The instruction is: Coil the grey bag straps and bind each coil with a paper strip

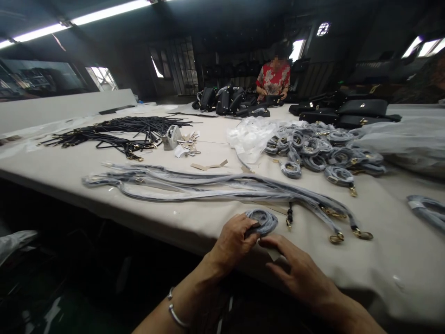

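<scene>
A coiled strap (264, 221) in cloudy plastic wrap is held at the table's front edge. My left hand (233, 241) grips the coil's left side, thumb and fingers closed on it. Just right of and below the coil, my right hand (295, 264) is bent around a small tan piece of paper (274, 253), which shows between thumb and fingers. Beyond both hands lie several long wrapped straps (208, 183) stretched across the table, with gold clasps (336, 238) at their right ends. A short black strap end with a clasp (289, 218) hangs out beside them.
Wrapped coils (313, 146) are piled at the back right beside crumpled plastic (252, 134). Black straps (114, 130) lie back left, near a tape dispenser (172, 138) and paper pieces (190, 144). Black bags (361, 109) stand farther back, where a person (274, 79) in red handles one.
</scene>
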Demonstrator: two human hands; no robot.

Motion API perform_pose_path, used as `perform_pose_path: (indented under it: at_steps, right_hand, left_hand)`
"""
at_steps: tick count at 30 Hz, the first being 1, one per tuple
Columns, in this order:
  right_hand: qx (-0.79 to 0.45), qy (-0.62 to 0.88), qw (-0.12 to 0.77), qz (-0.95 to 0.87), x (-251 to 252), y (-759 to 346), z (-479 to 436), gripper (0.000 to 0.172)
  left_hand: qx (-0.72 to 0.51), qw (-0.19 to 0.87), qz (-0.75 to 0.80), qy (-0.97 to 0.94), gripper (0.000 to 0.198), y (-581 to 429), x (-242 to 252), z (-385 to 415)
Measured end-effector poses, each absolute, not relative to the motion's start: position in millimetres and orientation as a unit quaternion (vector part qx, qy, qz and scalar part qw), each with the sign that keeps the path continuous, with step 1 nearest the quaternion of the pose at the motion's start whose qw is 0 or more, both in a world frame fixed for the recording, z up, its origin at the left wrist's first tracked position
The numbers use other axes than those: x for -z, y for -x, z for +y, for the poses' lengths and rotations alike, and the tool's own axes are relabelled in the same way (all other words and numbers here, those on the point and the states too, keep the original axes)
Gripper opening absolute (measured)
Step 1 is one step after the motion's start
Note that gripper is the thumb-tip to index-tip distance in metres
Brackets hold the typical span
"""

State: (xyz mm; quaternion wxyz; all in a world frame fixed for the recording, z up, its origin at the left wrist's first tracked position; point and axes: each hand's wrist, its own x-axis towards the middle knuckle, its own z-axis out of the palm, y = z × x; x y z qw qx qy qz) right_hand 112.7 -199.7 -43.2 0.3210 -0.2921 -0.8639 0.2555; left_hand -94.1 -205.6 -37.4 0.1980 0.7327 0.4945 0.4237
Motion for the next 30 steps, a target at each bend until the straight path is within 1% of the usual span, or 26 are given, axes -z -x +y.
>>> perform_pose_path:
  at_steps: [2,3,5,8,13,16,18,21,22,23,25,27,30]
  right_hand:
    - [-0.195,0.246,0.310,-0.898,42.9,-112.7,-191.1,0.042]
    - [-0.166,0.233,0.299,-0.910,41.8,-111.9,-187.1,0.041]
    - [-0.117,0.230,0.290,-0.922,39.1,-109.3,-181.1,0.037]
    - [-0.100,0.229,0.318,-0.915,36.4,-105.3,-176.7,0.033]
    - [-0.149,0.223,0.322,-0.908,38.0,-102.7,-170.2,0.035]
    - [-0.204,0.253,0.323,-0.889,38.4,-102.5,-165.4,0.026]
    - [-0.249,0.302,0.304,-0.868,36.7,-101.9,-163.2,0.018]
    - [-0.328,0.409,0.252,-0.813,30.7,-98.9,-161.0,0.005]
    - [-0.362,0.440,0.241,-0.786,28.1,-97.3,-160.2,0.008]
    - [-0.397,0.461,0.233,-0.759,25.5,-95.7,-159.2,0.015]
    - [-0.452,0.474,0.220,-0.723,20.8,-92.3,-157.2,0.025]
    - [-0.474,0.465,0.210,-0.718,17.8,-89.4,-155.7,0.025]
    - [-0.435,0.450,0.214,-0.750,16.0,-86.5,-154.8,0.021]
  left_hand:
    - [-0.393,0.147,0.475,-0.774,0.021,93.0,45.9,-203.7]
    - [-0.374,0.134,0.468,-0.789,0.020,91.8,49.8,-203.8]
    - [-0.343,0.123,0.463,-0.808,0.017,88.8,56.8,-205.4]
    - [-0.340,0.124,0.472,-0.804,0.020,85.0,65.1,-208.9]
    - [-0.409,0.157,0.477,-0.762,0.019,81.1,68.7,-211.7]
    - [-0.452,0.227,0.499,-0.704,0.027,79.6,63.2,-213.1]
    - [-0.469,0.272,0.520,-0.660,0.034,79.0,60.5,-214.5]
    - [-0.479,0.273,0.518,-0.654,0.039,78.3,63.9,-217.0]
    - [-0.480,0.261,0.512,-0.663,0.039,78.1,66.4,-217.9]
    - [-0.481,0.250,0.508,-0.669,0.039,78.0,69.0,-218.7]
    - [-0.484,0.239,0.506,-0.673,0.039,78.2,72.3,-219.9]
    - [-0.478,0.245,0.506,-0.675,0.039,79.0,71.9,-220.0]
    - [-0.451,0.259,0.511,-0.684,0.043,79.7,67.8,-217.4]
